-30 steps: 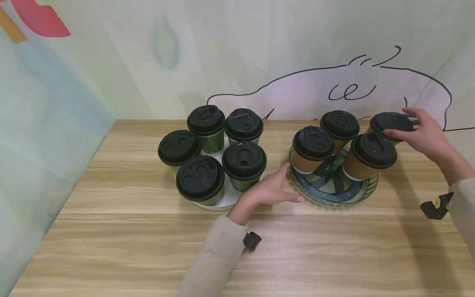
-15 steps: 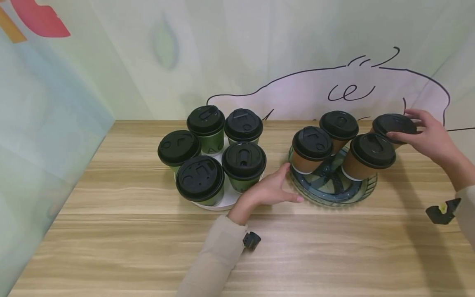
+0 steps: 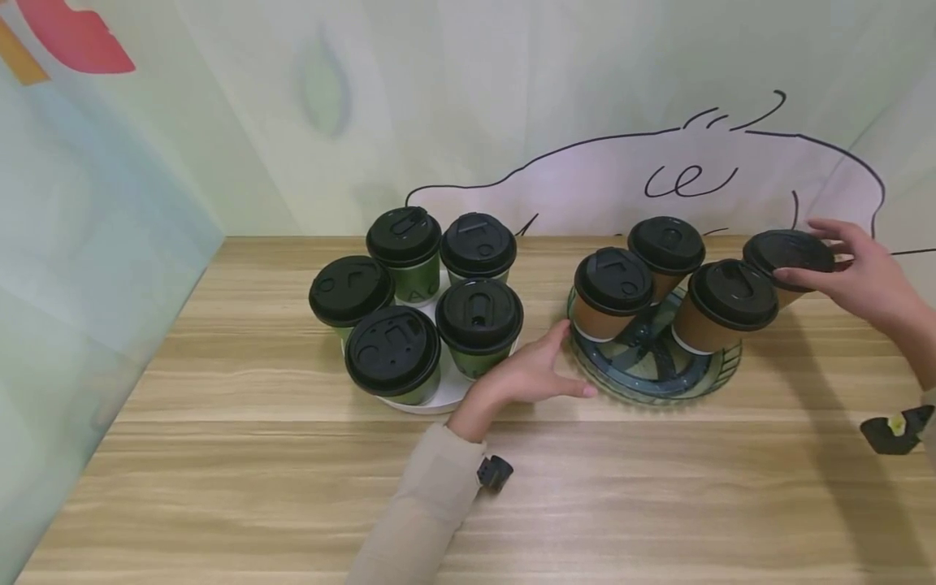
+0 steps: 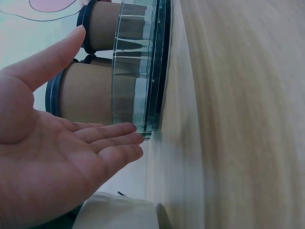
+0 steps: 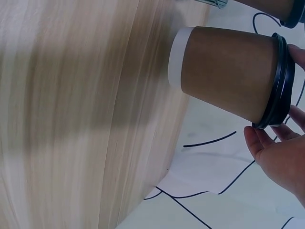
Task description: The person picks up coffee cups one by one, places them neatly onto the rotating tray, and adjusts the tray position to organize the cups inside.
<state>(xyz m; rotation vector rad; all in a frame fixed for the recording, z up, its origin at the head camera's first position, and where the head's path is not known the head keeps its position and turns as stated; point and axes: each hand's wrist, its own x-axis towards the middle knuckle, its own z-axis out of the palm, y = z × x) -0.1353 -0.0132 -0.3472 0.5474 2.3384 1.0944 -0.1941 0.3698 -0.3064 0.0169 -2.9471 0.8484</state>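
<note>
My right hand (image 3: pixel 866 272) grips a brown paper coffee cup (image 5: pixel 228 71) by its black lid, fingers and thumb around the rim. In the right wrist view this cup is off the table, beyond the right side of a round clear glass dish (image 3: pixel 636 396). On the dish stand three more brown lidded cups, one at left (image 3: pixel 603 319), one at the back (image 3: pixel 664 286), one at right (image 3: pixel 705 325). My left hand (image 3: pixel 537 370) is spread, thumb apart, with its fingertips at the dish's left edge; whether they touch it I cannot tell.
Left of the dish is a round white tray (image 3: pixel 449 398) with several green paper cups (image 3: pixel 417 280) in black lids, close by my left forearm. A printed backdrop (image 3: pixel 585 97) rises directly behind the wooden table (image 3: pixel 292 496).
My right hand has carried the brown cup to the right and slightly nearer, away from the dish. The left hand and the other cups have stayed in place.
</note>
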